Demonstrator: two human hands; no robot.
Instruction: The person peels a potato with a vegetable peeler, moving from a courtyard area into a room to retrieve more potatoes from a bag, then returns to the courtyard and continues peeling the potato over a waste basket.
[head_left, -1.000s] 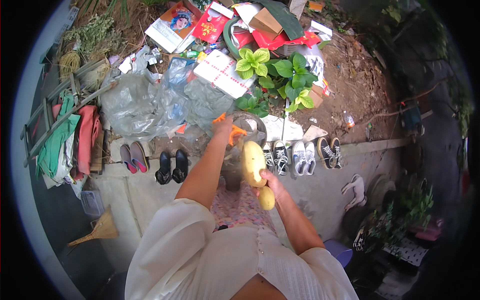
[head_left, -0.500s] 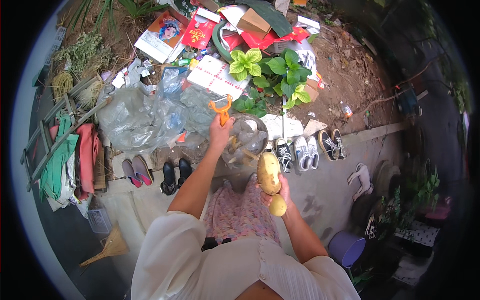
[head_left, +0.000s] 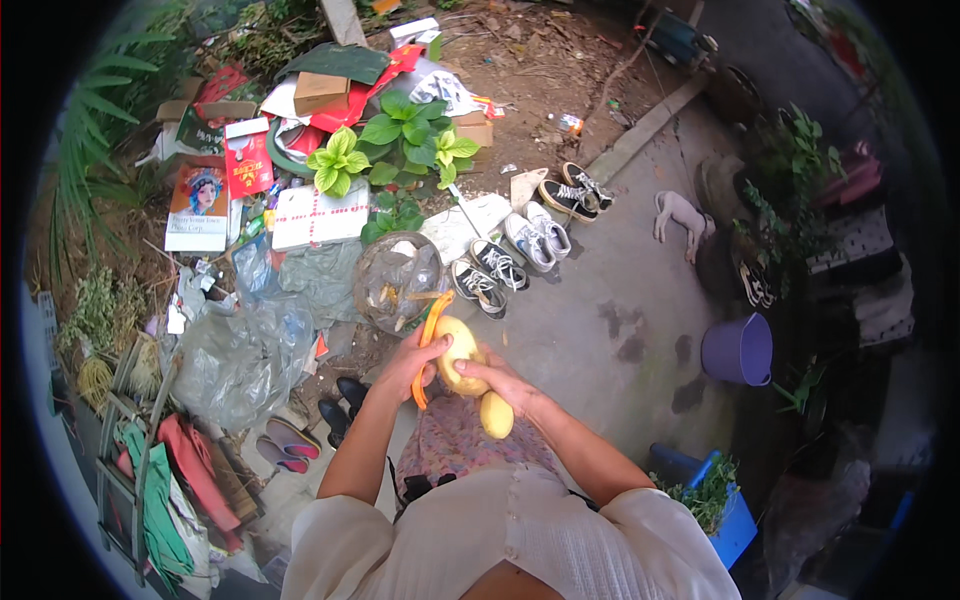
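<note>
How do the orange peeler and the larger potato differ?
Colour: the peeler is bright orange, the larger potato pale yellow.
Shape: the peeler is slim, the larger potato thick and rounded.
Hold: the left hand has the peeler; the right hand grips the larger potato.
Shared: both are held up off the ground.

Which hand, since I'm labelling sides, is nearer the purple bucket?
Right. The right hand, gripping the large potato, is left of the purple bucket; the left hand, holding the orange peeler, is farther left.
</note>
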